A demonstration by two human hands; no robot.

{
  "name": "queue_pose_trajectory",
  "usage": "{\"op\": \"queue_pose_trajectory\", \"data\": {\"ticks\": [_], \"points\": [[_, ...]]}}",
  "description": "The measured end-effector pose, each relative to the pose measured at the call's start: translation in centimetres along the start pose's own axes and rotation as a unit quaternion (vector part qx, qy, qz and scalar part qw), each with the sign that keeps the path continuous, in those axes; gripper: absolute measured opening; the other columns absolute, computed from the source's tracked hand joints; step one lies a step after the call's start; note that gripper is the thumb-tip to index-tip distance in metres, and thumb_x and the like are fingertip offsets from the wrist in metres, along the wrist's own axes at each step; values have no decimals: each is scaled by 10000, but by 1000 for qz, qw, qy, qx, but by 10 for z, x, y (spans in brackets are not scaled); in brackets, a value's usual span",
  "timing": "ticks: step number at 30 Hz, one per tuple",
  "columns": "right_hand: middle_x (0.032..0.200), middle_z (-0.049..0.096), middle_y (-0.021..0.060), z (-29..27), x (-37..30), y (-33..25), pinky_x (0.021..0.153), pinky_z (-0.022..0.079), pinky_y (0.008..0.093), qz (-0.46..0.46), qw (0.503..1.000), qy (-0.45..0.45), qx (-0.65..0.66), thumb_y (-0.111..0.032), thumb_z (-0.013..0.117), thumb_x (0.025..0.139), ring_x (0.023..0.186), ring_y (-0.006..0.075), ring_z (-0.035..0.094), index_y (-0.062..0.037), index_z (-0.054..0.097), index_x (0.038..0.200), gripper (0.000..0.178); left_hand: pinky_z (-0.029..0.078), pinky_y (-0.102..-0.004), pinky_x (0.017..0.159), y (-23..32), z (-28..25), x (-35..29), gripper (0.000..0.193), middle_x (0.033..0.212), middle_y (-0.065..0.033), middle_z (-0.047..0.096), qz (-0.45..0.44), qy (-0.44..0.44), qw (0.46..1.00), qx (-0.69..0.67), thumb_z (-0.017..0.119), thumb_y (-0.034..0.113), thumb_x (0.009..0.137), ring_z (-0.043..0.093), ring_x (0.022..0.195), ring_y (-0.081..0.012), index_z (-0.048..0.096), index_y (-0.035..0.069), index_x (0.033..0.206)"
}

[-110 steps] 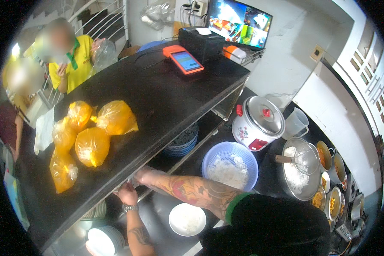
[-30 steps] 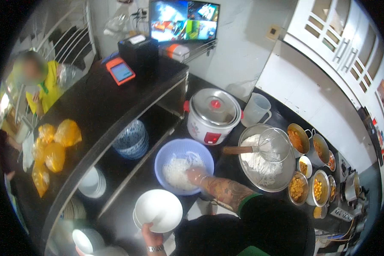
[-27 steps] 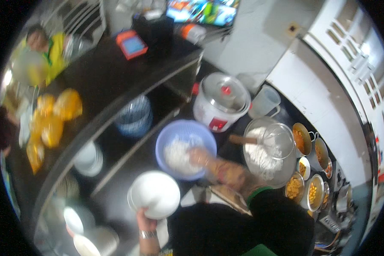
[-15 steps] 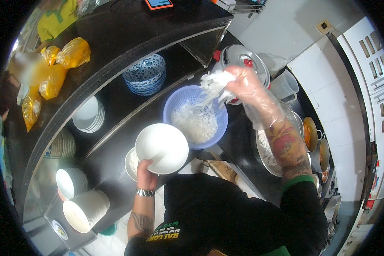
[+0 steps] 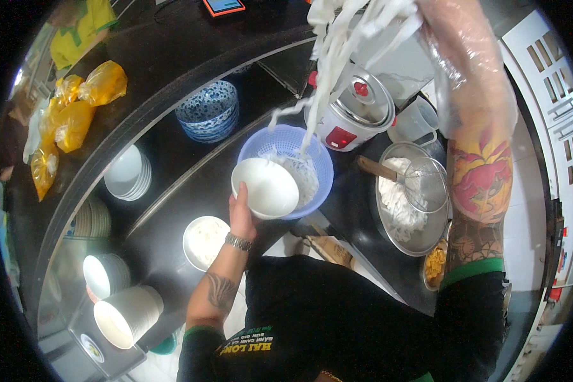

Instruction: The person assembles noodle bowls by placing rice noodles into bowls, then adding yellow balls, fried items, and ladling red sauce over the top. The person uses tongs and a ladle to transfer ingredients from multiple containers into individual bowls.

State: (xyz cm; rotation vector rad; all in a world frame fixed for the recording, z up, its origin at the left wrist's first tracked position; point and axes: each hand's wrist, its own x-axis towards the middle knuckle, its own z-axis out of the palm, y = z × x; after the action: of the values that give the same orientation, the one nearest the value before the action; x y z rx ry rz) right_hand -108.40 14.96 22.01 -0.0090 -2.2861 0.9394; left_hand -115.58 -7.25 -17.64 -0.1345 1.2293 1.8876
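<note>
High at the top of the view, my right hand [image 5: 455, 44], in a clear plastic glove, grips a bunch of long white noodles [image 5: 328, 63]. The strands hang down toward a purple colander [image 5: 325, 165], which holds more of the same noodles [image 5: 307, 181]. My left hand [image 5: 242, 213] holds a white bowl [image 5: 267, 191] by its rim, tilted, over the colander's near left side. No noodles show inside that bowl. On the dark counter beside my left wrist stands another white bowl [image 5: 205, 239] with pale noodles in it.
Right of the colander are a rice cooker [image 5: 347, 121], a plastic jug [image 5: 414, 124] and a metal basin [image 5: 395, 245] of noodles with a wire strainer [image 5: 426, 184]. Blue patterned bowls [image 5: 209, 114] and white stacks [image 5: 124, 318] stand left. Yellow bags [image 5: 76, 124] lie near a person in yellow [image 5: 76, 41].
My right hand has risen up and to the right, lifting the noodles high above the colander. My left hand has moved the bowl up and right, uncovering the bowl of noodles on the counter.
</note>
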Motion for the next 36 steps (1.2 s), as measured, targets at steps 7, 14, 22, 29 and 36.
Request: {"op": "queue_pose_trajectory", "data": {"ticks": [7,14,22,29,36], "points": [[965,696,88,6,3,-17,799,522,292,24,997,-56,44,-162,653,843,891,146,663,-42,668,1050,239,490,-438,920,9,27,5,651,1349,-143,491,4,-53,997,-59,416,535,970,559,1165,-271,364,40,1390],[1011,692,108,92,-35,25,855,521,319,121,938,-294,-139,-147,651,836,931,197,670,-30,655,1089,279,335,-392,1085,39,48,-17,671,1427,-138,436,89,-138,970,-181,359,537,989,420,1316,-258,313,40,1438],[986,671,157,137,-100,73,821,529,381,57,921,-345,-173,-72,622,794,916,318,653,-58,699,986,208,396,-406,1056,61,36,-36,675,1421,-144,444,126,-155,971,-128,366,541,982,478,1276,-265,310,46,1437],[943,670,158,148,-116,77,858,493,438,8,919,-357,-166,-149,594,799,913,335,637,-69,697,924,181,405,-417,1054,55,18,-55,695,1418,-164,441,139,-169,967,-127,389,533,974,479,1276,-283,285,29,1443],[862,644,168,140,-97,116,791,480,422,28,943,-290,-158,-236,661,746,848,326,619,2,681,859,264,413,-393,1040,60,5,-62,643,1379,-168,471,121,-141,975,-124,429,468,979,493,1257,-269,315,13,1419]]}}
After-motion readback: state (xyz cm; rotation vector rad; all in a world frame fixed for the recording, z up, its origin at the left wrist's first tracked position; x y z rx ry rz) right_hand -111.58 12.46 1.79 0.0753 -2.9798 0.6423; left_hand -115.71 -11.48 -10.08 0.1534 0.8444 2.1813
